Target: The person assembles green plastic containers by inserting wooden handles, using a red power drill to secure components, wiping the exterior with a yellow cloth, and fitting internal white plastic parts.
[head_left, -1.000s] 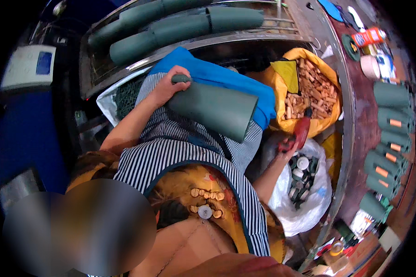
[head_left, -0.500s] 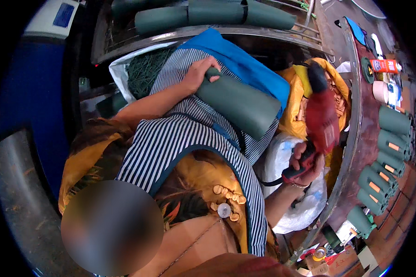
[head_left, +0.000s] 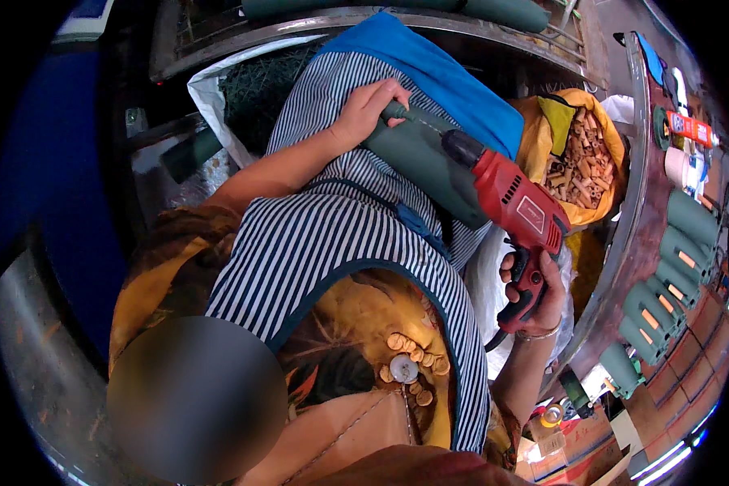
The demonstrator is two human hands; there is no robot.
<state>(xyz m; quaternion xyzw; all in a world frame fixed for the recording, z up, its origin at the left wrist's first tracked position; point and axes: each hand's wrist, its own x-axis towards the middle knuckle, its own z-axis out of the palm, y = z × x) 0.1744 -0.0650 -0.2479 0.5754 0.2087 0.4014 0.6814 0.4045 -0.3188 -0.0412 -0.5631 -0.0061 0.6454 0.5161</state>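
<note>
A dark green cylinder with a short narrow neck lies slantwise across my lap, over a striped apron. My left hand is closed around its neck end. In my right hand is the pistol grip of a red power drill with a black chuck. The drill lies over the cylinder's right part, its thin bit pointing at the neck end close to my left fingers. Whether the bit touches the cylinder I cannot tell.
A yellow sack of small tan tubes stands right, beyond clear plastic wrapping. Several green cylinders with tan pegs line the right-hand bench, near an orange-red tube. A white sack of dark green strands sits left. A metal-framed rack spans the far side.
The drill has swung from upright on the right to slanting left over the cylinder, its bit now by the neck. My left hand keeps its hold. The whole view has shifted slightly.
</note>
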